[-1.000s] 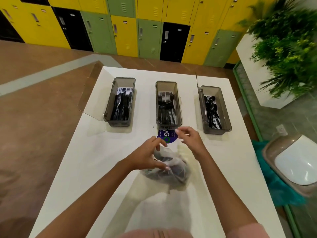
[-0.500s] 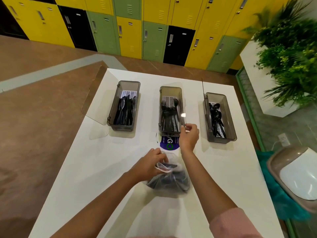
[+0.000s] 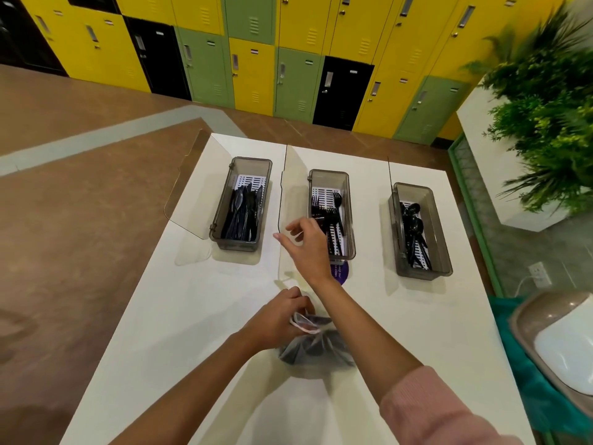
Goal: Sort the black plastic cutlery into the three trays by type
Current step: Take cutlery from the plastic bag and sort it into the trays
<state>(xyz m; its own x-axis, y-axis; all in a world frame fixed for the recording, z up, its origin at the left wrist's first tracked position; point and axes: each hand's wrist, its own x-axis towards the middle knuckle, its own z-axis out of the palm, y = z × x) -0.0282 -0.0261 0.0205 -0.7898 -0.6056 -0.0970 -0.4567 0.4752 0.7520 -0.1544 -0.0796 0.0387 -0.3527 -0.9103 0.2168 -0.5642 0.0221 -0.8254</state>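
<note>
Right hand (image 3: 309, 248) now loose at middle tray's lid (image 3: 288, 200) — left hand (image 3: 279, 319) still pinches bag (image 3: 316, 350).

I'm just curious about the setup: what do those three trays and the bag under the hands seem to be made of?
The three trays look like smoky translucent hard plastic; the slotted white liners show through glossy walls. The bag looks like thin clear plastic film: it crinkles, and dark cutlery shows through where the left hand grips it.
</note>
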